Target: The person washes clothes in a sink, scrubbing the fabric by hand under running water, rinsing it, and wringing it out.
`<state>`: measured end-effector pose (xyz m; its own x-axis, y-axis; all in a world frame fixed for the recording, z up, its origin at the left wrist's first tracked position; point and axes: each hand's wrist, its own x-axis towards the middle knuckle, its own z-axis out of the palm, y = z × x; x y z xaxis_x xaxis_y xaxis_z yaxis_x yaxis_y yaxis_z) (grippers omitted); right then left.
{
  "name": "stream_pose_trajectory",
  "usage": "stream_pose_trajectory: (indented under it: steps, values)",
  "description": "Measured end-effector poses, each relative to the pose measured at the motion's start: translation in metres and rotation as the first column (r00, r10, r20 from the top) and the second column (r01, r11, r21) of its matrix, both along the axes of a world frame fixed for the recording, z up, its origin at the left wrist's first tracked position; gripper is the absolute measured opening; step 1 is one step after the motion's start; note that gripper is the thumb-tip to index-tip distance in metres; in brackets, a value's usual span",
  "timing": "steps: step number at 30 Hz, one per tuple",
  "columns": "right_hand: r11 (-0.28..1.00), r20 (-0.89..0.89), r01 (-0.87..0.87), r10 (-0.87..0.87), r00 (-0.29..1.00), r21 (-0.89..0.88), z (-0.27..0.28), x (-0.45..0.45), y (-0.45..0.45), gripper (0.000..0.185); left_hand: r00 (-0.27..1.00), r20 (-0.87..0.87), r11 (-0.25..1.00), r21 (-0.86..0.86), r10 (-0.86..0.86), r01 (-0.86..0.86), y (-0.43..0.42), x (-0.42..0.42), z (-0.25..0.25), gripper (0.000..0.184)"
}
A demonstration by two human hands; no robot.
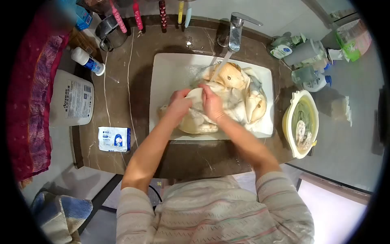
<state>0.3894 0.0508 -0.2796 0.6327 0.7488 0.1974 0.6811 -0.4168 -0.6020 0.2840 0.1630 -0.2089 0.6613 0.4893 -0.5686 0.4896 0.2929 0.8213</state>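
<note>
Both hands are over a white sink (172,67), closed on a wet cream-coloured cloth (196,96) stretched between them. My left hand (179,105) pinches its left side. Close beside it, my right hand (212,104) grips the right side, thumb up. The cloth merges with a soaked heap; where one piece ends and another starts I cannot tell. Yellowish fabric (233,76) with a round brown mark lies behind my right hand, and grey-blue fabric (255,86) sits to the right. Water runs from the tap (235,38) onto the heap.
A yellow-and-white basin (288,134) holding wet cloth stands at the right. Bottles (302,75) crowd the back right corner. On the left are a wipes packet (114,139), a large white jug (73,97), a white tube (88,61) and a clear mug (111,34). Toothbrushes (137,15) hang behind.
</note>
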Motion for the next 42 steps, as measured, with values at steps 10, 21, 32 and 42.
stream_pose_trajectory:
  steps: [10,21,32,42]
  values:
    - [0.807,-0.132,-0.183,0.131,0.983,-0.561,0.040,0.086,-0.073,0.029,0.681,-0.173,0.521,0.521,-0.711,0.676,0.055,-0.024,0.066,0.036]
    - [0.953,-0.690,0.221,-0.018,0.723,0.207,0.212,0.072,-0.059,0.009,0.928,0.036,0.896,0.280,-0.370,0.346,0.008,0.053,0.005,0.035]
    - [0.675,-0.354,-0.010,0.399,0.846,0.738,0.371,0.082,-0.083,0.013,0.501,0.847,0.984,0.153,-0.178,0.091,0.026,0.022,0.239,0.033]
    - [0.986,-0.493,0.014,-0.095,0.865,-0.166,0.141,0.111,-0.154,0.015,0.724,0.103,0.709,0.338,-0.682,0.619,0.000,0.020,0.088,0.036]
